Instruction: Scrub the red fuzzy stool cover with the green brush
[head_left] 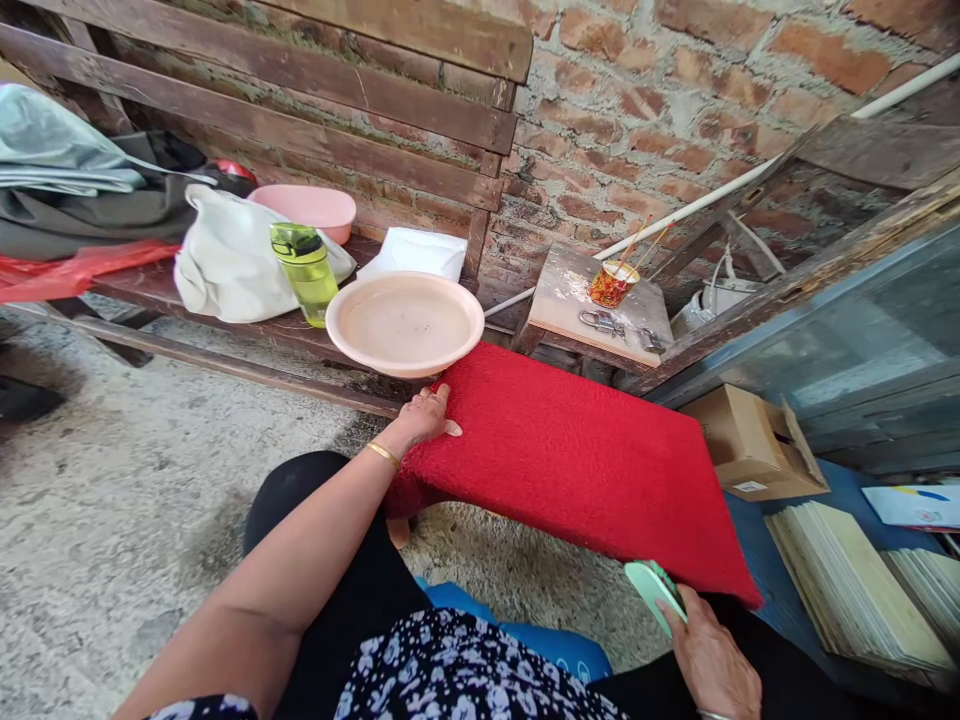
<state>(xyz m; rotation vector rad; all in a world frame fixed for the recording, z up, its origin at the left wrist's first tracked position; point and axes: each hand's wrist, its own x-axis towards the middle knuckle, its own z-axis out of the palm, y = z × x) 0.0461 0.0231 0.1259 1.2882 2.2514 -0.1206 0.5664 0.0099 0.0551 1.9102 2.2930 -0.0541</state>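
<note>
Head view: gripping mint-green scrubbing brush (648, 592) in closed fingers of right hand (714, 652), at near right edge of red cloth (585, 450). Resting left hand (426, 414), fingers extended, on left end of red cloth. Beyond that end: pale pink basin (409, 368).

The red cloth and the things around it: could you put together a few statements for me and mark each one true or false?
1. The right hand holds a pale green brush. True.
2. A yellow-green bottle stands beside a wide, shallow basin. True.
3. The left hand is wrapped around the bottle. False: it touches the red cloth near the corner by the basin.
4. The pink tub sits on the red cloth. False: it is on the wooden bench, behind the white bag.
5. The wall behind the bench is brick. True.
</note>
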